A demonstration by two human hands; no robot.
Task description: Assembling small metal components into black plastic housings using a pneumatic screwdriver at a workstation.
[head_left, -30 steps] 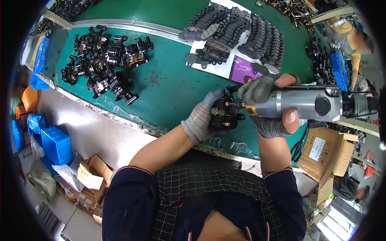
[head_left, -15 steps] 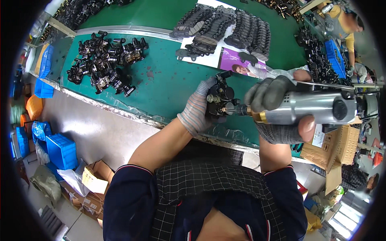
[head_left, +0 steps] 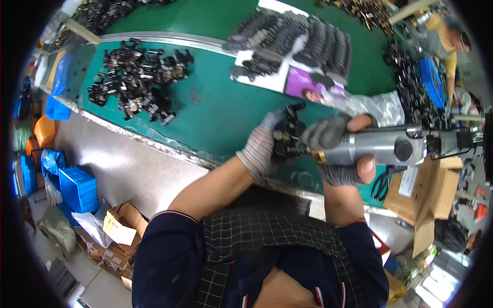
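In striped grey gloves with dark fingertips, my left hand (head_left: 258,149) grips a black metal brake caliper (head_left: 290,131) above the near edge of the green bench. Its fingers are largely hidden behind the part. My right hand (head_left: 334,134), in a dark grey glove with a bare thumb and fingertip, wraps around a silver air screwdriver (head_left: 377,147). The tool lies level and points left at the caliper. Its tip is blurred and partly covered by the glove, so I cannot tell whether it touches a screw. A pile of similar black calipers (head_left: 138,77) lies on the left of the bench.
Rows of dark brake pads (head_left: 328,51) lie on printed sheets at the back, beside a clear plastic bag (head_left: 382,108). Black-handled scissors (head_left: 380,186) and an open cardboard box (head_left: 423,192) are at the right. Blue crates (head_left: 78,189) stand on the floor; a co-worker (head_left: 441,43) is far right.
The screwdriver and my right hand have shifted left, closer to the caliper. My left hand with the caliper is slightly farther right in the picture, which has itself shifted a little.
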